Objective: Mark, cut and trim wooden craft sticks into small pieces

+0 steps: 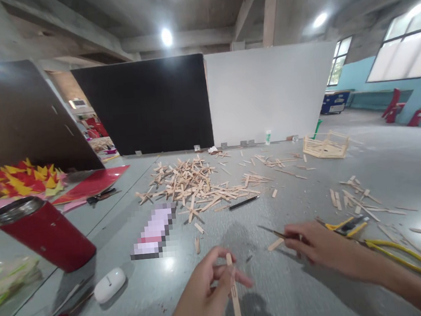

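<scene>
My left hand (221, 275) is closed around a flat wooden craft stick (237, 308), pinching it between thumb and fingers. The stick points away from me, with a narrow slot or mark partway along it. To the right, my right hand (304, 240) is closed on a slim pointed metal tool (270, 231), its tip aimed left. The fingers hide its handle, so its exact kind is unclear. A short wooden piece (275, 244) lies just under that tool, by the fingertips. Beyond both hands spreads a large pile of wooden sticks (186, 180), many joined into star shapes.
A yellow utility knife (349, 225) and a yellow-handled tool (403, 258) lie beside my right forearm. A black pen (244, 203), a blurred phone (154, 231), a white mouse (110, 285) and a red flask (48, 236) are on the table. A stick frame (326, 145) stands far right.
</scene>
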Motion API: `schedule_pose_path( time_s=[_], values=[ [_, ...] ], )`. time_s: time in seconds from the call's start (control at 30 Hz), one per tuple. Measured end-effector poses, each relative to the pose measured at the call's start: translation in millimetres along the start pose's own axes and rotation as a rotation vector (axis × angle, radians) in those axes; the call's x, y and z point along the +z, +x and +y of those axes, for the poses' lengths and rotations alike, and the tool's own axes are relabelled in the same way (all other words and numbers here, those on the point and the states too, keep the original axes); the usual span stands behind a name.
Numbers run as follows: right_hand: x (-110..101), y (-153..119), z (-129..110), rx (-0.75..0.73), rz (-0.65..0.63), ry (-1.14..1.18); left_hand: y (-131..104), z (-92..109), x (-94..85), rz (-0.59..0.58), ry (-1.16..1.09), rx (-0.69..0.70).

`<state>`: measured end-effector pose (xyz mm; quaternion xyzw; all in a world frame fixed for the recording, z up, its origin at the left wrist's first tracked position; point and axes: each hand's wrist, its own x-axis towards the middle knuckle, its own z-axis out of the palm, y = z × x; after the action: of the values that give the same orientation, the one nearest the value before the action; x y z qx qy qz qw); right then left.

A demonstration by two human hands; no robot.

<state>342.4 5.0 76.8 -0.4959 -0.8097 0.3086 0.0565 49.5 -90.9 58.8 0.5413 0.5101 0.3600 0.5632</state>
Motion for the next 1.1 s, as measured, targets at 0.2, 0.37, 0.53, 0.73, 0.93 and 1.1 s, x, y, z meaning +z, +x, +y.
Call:
schedule_pose_path(
  time_s=[0.2,0.37,0.53,0.73,0.93,1.1],
  values=[
    [53.4,-12.1,10.1,0.018,0.174,-0.171,10.6,-14.2,9.3,-0.043,-0.121,-0.06],
    [58.3,-18.6,16.9,-0.087,0.212,-0.171,17.2,-24.8,17.3,-0.101,-0.278,-0.141],
    [55.4,-27.3,12.8,-0.214,0.273,-0.088,18.8,-34.9,15.0,-0.071,0.037,-0.131],
    [62.2,-38.0,19.1,-0.351,0.268,-0.126,19.5,-26.6,11.9,-0.106,0.159,-0.161],
    [66.4,-40.9,27.3,-0.485,0.248,-0.236,22.0,-18.8,5.7,-0.144,0.141,-0.223],
    [67.5,-44.5,29.0,-0.629,0.247,-0.417,24.9,-17.6,2.4,-0.174,0.127,-0.259]
  ],
)
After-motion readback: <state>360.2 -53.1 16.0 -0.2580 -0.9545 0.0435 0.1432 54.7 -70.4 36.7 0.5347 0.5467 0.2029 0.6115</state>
